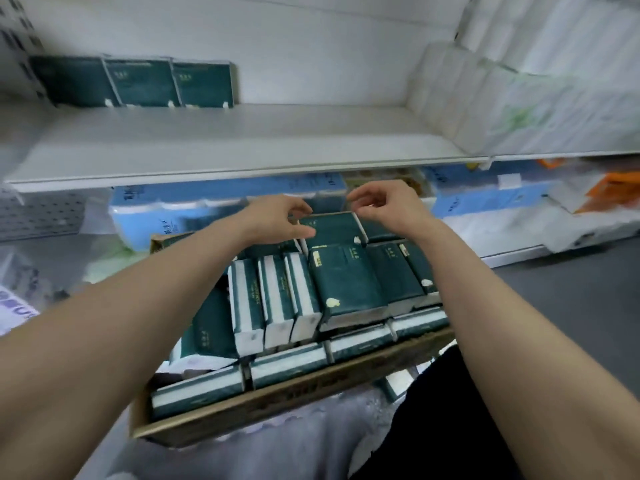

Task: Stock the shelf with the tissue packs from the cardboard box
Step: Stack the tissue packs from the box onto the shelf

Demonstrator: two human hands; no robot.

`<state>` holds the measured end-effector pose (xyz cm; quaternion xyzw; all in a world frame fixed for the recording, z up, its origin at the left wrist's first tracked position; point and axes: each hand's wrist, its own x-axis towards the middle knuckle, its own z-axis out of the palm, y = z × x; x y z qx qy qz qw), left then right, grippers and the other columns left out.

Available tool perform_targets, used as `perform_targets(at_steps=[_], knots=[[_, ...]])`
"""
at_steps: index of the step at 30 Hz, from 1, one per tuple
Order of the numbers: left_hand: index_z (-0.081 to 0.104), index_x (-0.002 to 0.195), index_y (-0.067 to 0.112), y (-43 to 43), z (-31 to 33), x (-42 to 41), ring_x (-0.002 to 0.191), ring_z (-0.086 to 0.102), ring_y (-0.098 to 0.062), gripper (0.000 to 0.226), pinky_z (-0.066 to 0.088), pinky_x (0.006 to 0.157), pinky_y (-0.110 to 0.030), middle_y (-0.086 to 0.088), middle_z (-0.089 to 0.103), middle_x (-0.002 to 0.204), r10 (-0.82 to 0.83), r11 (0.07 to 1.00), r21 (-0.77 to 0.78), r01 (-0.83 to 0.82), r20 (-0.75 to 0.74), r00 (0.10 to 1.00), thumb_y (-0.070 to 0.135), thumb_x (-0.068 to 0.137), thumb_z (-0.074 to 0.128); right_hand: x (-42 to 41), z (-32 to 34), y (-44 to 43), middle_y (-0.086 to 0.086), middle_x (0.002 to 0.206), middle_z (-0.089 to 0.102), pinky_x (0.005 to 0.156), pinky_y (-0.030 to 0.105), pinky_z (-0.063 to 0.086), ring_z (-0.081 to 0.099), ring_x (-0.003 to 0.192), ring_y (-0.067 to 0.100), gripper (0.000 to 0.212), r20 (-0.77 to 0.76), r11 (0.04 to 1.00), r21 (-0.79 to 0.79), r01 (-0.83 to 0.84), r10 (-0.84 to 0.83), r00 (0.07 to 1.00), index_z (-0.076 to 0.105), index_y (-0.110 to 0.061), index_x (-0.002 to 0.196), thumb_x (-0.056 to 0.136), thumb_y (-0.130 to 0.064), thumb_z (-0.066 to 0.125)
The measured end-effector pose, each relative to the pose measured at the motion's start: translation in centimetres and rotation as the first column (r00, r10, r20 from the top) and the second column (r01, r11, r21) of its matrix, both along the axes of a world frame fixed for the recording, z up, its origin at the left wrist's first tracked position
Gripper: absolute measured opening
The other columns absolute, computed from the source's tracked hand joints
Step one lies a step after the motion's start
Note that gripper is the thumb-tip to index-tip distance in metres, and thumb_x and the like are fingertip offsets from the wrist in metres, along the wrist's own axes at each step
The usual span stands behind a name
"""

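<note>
Both hands are on the tissue pack (329,228) lying at the far end of the cardboard box (277,407). The left hand (284,216) is pinching its left edge. The right hand (381,206) is curling at its right corner; can't tell if it's gripping. Risk, I'd say: lifting one-sided, slick wrap slipping, pack dropping back into the box or dragging the neighbouring packs (346,282) askew. The shelf (242,143) above the box is waiting.
</note>
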<state>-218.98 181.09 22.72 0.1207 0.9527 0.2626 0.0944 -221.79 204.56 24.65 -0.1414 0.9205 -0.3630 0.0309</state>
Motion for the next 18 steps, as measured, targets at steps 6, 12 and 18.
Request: perform_targets(at_steps=[6,12,18], knots=[[0.038,0.147,0.02,0.7,-1.4,-2.3,0.128,0.05,-0.017,0.072,0.04,0.106,-0.03,-0.001,0.048,0.146,-0.029,0.999,-0.011,0.03,0.055,0.998,0.046,0.086,0.067,-1.7,-1.0,0.5,-0.01,0.103,0.07,0.08,0.021,0.052,0.065,0.091,0.007,0.031,0.064,0.994,0.104,-0.024,0.018,0.998,0.071,-0.029,0.108,0.085,-0.008,0.071],[0.047,0.137,0.021,1.3,-2.8,-5.4,0.114,0.059,-0.016,0.071,0.046,0.098,-0.036,0.005,0.064,0.119,-0.094,0.994,-0.046,0.104,0.175,0.98,0.055,0.079,0.071,-5.6,-1.7,0.1,-0.02,0.104,0.061,0.09,0.029,0.043,0.055,0.104,0.008,0.045,0.255,0.969,0.194,-0.153,0.101,0.962,0.066,-0.034,0.121,0.081,-0.019,0.08],[0.04,0.143,0.015,1.7,-2.1,-5.4,0.118,0.058,-0.017,0.082,0.043,0.104,-0.037,0.0,0.069,0.11,-0.071,0.993,-0.073,0.093,0.256,0.964,0.052,0.078,0.073,-6.6,0.0,-0.3,-0.009,0.136,0.055,0.108,0.039,0.04,0.047,0.128,0.016,0.065,0.387,0.912,0.321,-0.256,0.12,0.914,0.056,-0.035,0.135,0.077,-0.026,0.084]])
